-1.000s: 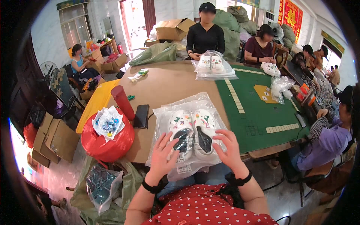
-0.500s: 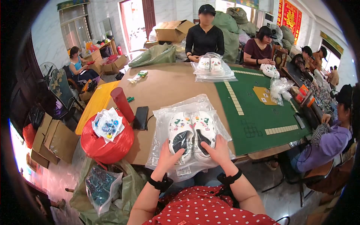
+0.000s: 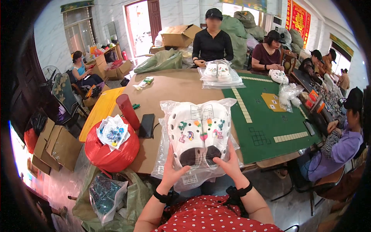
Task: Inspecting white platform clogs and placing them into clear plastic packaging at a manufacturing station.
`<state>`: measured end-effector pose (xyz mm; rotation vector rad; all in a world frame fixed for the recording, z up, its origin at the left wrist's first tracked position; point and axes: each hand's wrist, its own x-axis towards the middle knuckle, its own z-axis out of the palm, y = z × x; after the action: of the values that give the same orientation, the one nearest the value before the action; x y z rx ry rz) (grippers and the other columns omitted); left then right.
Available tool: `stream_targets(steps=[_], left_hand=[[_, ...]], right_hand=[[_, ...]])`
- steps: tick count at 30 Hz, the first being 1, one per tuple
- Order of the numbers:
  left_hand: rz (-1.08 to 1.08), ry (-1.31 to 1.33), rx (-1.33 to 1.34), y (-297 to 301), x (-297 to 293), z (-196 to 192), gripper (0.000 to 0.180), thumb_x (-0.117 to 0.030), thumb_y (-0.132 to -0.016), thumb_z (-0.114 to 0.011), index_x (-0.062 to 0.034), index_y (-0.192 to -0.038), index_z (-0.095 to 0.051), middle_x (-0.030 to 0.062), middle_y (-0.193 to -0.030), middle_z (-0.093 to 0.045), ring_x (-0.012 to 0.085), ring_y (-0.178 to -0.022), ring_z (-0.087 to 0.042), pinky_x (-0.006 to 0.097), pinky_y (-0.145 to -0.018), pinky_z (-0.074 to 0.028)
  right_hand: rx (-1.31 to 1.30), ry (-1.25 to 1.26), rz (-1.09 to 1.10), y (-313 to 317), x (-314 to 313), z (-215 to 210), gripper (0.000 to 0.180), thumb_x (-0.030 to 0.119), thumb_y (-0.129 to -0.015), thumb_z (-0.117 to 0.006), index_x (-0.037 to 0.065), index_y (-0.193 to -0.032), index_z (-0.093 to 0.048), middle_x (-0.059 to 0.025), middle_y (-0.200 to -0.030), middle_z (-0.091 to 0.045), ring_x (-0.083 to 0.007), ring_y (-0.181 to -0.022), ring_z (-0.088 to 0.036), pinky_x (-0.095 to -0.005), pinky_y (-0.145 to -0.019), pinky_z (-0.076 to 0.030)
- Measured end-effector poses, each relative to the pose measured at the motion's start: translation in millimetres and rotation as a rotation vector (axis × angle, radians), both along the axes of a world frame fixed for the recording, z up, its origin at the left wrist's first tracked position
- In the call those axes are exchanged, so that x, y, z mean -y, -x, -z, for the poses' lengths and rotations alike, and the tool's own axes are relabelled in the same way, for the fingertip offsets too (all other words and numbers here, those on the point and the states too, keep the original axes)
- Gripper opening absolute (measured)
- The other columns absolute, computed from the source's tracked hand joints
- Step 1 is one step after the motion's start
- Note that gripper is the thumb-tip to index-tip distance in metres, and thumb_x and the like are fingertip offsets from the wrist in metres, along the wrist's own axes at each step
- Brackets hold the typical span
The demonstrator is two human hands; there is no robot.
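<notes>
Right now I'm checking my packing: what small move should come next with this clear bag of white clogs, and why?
Probably lower the clear plastic bag of white charm-studded clogs back onto the brown tabletop. The left hand and right hand grip only its bottom edge, the bag stands lifted and tilted up, and a flat stack of bags lies under it.
</notes>
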<state>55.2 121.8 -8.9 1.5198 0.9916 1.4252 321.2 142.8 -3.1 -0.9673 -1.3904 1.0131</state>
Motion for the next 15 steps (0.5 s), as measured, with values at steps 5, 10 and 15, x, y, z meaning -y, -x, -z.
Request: stream_targets(steps=[5,10,15], left_hand=[[-0.083,-0.004,-0.051,1.0,2.6,16.9,0.117,-0.015,-0.071,-0.089,0.0014,-0.161,-0.015,0.0219,-0.160,-0.034,0.0271,-0.146,-0.038,0.039,-0.119,-0.032],[-0.132,-0.030,-0.150,1.3,5.7,17.0,0.117,-0.015,-0.069,-0.090,0.0041,-0.159,-0.017,0.0230,-0.158,-0.037,0.0283,-0.145,-0.040,0.040,-0.118,-0.033],[-0.134,-0.018,-0.138,4.0,8.8,16.3,0.117,-0.016,-0.069,-0.091,0.0040,-0.159,-0.019,0.0233,-0.157,-0.039,0.0290,-0.144,-0.042,0.040,-0.117,-0.034]], right_hand=[[0.037,-0.062,0.045,-3.7,1.9,7.7,0.105,0.004,-0.076,-0.083,-0.002,-0.159,-0.019,-0.0132,-0.156,-0.039,-0.0227,-0.143,-0.038,-0.0382,-0.118,-0.031],[0.019,-0.072,0.034,-4.8,8.1,0.2,0.107,0.005,-0.074,-0.085,-0.001,-0.159,-0.021,-0.0131,-0.155,-0.040,-0.0232,-0.141,-0.041,-0.0387,-0.117,-0.033],[-0.001,-0.084,0.017,-4.3,11.0,-0.5,0.107,0.008,-0.075,-0.086,-0.003,-0.159,-0.021,-0.0134,-0.156,-0.040,-0.0232,-0.141,-0.041,-0.0381,-0.117,-0.033]])
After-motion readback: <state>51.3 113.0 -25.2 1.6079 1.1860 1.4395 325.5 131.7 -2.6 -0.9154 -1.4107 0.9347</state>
